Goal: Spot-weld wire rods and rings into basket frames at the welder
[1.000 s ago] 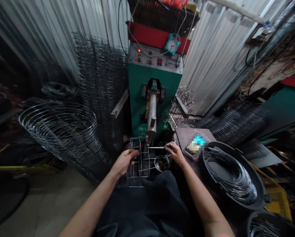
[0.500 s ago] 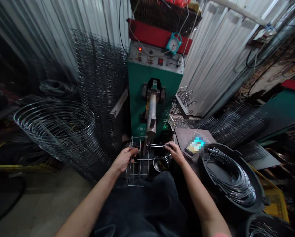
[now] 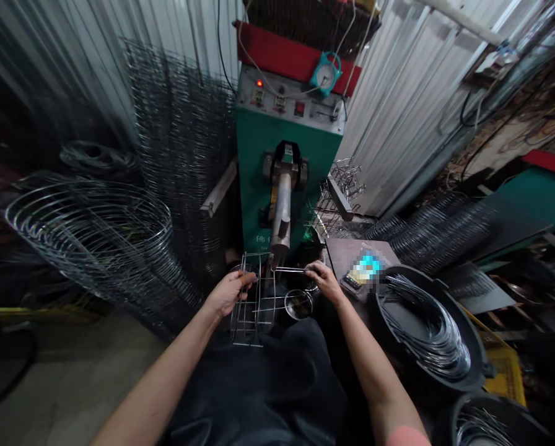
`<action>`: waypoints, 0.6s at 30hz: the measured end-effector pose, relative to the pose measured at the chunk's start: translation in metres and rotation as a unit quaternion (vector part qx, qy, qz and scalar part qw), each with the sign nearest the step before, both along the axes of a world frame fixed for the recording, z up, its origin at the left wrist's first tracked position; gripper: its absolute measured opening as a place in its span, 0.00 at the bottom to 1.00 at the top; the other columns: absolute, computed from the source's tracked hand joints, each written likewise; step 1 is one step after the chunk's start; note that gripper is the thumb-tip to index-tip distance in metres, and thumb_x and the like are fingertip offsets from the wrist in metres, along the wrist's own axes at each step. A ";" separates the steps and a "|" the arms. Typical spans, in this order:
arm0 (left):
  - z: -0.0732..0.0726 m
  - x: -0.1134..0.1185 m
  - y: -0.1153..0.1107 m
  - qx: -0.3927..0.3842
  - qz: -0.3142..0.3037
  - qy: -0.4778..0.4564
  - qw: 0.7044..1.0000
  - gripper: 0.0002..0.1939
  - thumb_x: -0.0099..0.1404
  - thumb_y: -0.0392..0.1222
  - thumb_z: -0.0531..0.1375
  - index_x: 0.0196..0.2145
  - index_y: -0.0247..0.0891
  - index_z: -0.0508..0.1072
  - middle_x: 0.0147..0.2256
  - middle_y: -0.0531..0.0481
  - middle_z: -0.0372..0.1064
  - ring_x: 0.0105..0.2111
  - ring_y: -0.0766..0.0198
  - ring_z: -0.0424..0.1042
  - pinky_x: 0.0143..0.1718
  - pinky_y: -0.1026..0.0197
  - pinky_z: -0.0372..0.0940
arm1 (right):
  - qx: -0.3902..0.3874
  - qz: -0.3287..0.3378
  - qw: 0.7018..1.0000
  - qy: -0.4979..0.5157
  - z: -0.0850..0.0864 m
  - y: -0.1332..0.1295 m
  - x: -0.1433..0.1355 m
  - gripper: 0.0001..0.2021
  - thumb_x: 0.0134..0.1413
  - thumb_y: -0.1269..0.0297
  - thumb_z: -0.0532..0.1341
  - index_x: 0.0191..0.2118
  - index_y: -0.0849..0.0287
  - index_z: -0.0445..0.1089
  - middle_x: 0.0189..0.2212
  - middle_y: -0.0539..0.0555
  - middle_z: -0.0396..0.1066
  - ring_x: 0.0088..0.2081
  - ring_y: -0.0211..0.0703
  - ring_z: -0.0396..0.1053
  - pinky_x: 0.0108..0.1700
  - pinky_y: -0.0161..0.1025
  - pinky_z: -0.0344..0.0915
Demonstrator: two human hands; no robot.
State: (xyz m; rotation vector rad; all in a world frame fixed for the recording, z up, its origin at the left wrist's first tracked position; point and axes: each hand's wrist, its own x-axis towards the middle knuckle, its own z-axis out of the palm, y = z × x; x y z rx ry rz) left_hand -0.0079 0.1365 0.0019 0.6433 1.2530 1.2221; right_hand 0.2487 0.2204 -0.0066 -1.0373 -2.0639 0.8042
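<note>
My left hand (image 3: 232,291) is closed on the left side of a small wire frame (image 3: 259,313) made of crossed thin metal rods. My right hand (image 3: 323,280) pinches the right end of thin metal wire (image 3: 290,270), which runs level to the left. The wire's other end meets the upper right of the frame, just under the tip of the metal arm (image 3: 281,210) of a green spot welder (image 3: 254,145). Whether wire and frame are joined cannot be told. A round metal bowl (image 3: 298,304) is below the wire.
Stacked wire baskets (image 3: 179,124) stand at the left, with a large wire hoop stack (image 3: 91,217) in front. A black tub (image 3: 479,347) of bent wires is at the right. Beside it a small board (image 3: 352,249) bears a phone with a blurred screen. A teal clock (image 3: 326,74) hangs on the welder.
The whole view has shifted slightly, so most things appear a little farther left and higher. Both hands keep their holds, and the wire stays at the welder's tip.
</note>
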 end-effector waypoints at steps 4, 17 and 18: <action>-0.001 -0.001 0.002 -0.003 0.000 -0.001 1.000 0.17 0.37 0.47 0.68 0.20 0.34 0.67 0.21 0.52 0.60 0.21 0.72 0.56 0.15 0.70 0.48 | -0.004 0.002 1.000 0.000 0.000 0.000 -0.001 0.09 0.53 0.59 0.56 0.32 0.59 0.68 0.30 0.52 0.65 0.35 0.40 0.63 0.40 0.36 0.59; -0.005 -0.002 -0.002 -0.016 -0.014 0.010 1.000 0.19 0.40 0.49 0.67 0.27 0.35 0.70 0.26 0.51 0.64 0.25 0.69 0.61 0.19 0.69 0.53 | 0.005 0.012 0.999 0.051 -0.003 0.006 0.004 0.10 0.50 0.56 0.60 0.31 0.57 0.73 0.30 0.52 0.68 0.35 0.41 0.67 0.39 0.37 0.63; -0.006 -0.002 -0.003 -0.013 -0.014 0.014 1.000 0.19 0.40 0.49 0.67 0.28 0.35 0.70 0.25 0.52 0.63 0.25 0.69 0.61 0.18 0.69 0.52 | 0.012 0.004 0.998 0.059 -0.002 0.005 0.008 0.10 0.50 0.56 0.60 0.32 0.56 0.74 0.31 0.53 0.69 0.36 0.42 0.67 0.39 0.37 0.63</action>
